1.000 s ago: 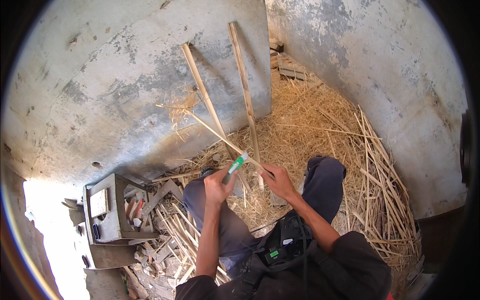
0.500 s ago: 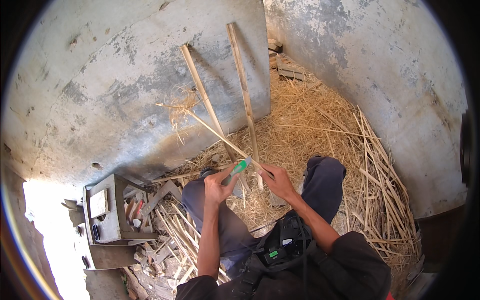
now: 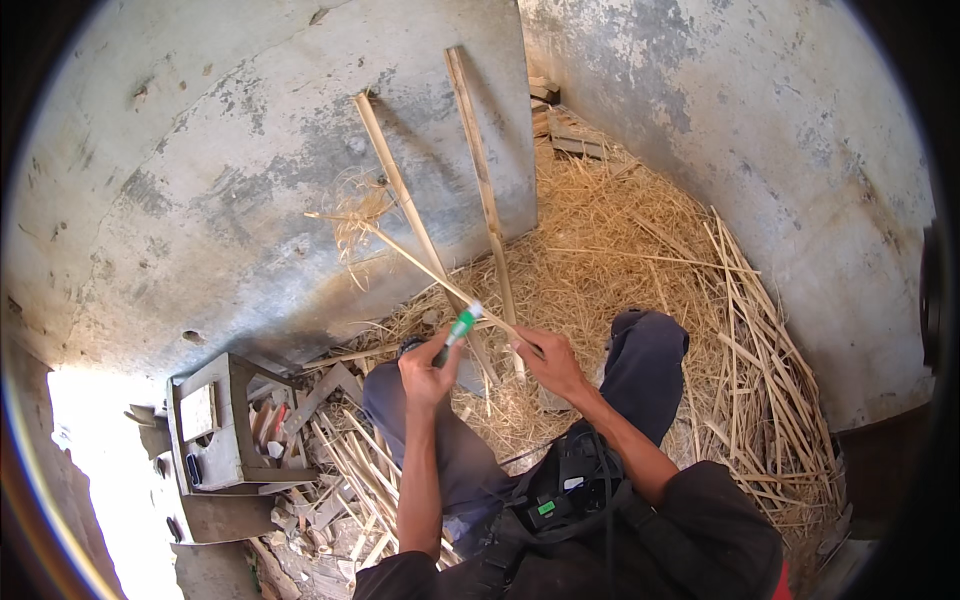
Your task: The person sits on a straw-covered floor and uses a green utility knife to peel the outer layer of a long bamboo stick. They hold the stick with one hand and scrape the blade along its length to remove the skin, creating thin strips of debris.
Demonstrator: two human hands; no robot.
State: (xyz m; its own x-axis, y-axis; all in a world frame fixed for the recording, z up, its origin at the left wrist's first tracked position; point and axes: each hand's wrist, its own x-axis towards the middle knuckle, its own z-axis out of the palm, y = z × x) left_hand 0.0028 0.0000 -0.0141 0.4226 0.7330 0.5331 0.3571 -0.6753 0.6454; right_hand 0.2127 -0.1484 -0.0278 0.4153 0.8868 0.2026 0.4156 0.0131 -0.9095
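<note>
My left hand [image 3: 428,374] is closed round a knife with a green handle [image 3: 461,327]. Its short, pale blade lies against a thin bamboo strip [image 3: 418,262], though the exact contact is blurred. My right hand [image 3: 552,364] grips the near end of that strip, which slants up and away to the left. Curled shavings [image 3: 358,215] hang in a tuft at the strip's far end. Behind it, two longer wooden slats [image 3: 396,180] lean on the wall, their lower ends between my knees.
Straw-like shavings [image 3: 610,230] cover the floor ahead. A long heap of split strips [image 3: 760,370] lies along the right wall. At left, a weathered wooden stool [image 3: 235,430] lies on its side beside scraps and more strips [image 3: 345,470]. Plastered walls [image 3: 250,150] enclose the corner.
My left hand and the knife have slid a little left along the bamboo strip, away from my right hand. My right hand stays nearly in place, still gripping the strip.
</note>
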